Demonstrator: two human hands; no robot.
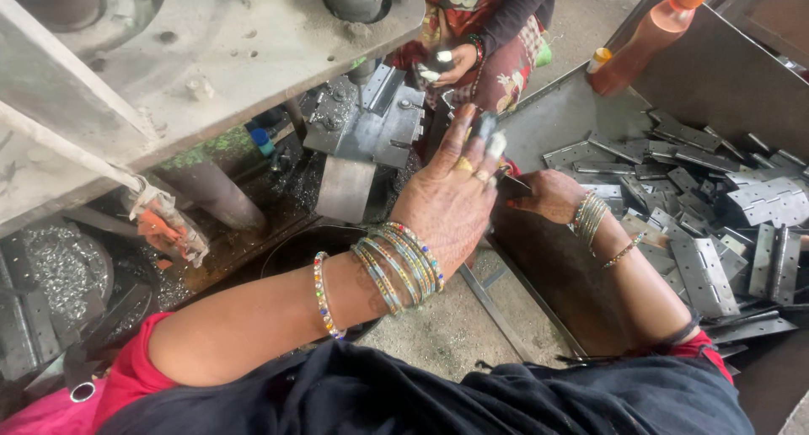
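Note:
My left hand (451,195), with rings, bangles and taped fingertips, reaches across toward the press die (371,123); its fingers are spread and I see nothing in them. Just to its right, my right hand (549,195) grips a small dark metal hinge leaf (511,183) at the tray's left edge. The leaf's tip lies close to my left hand's knuckles. The press spindle (361,71) hangs above the die.
A metal tray (565,115) on the right holds several grey hinge leaves (699,199), with an orange bottle (649,35) at its far corner. Another person's hand (459,64) holds a small part beyond the press. Metal shavings (59,266) lie at the left.

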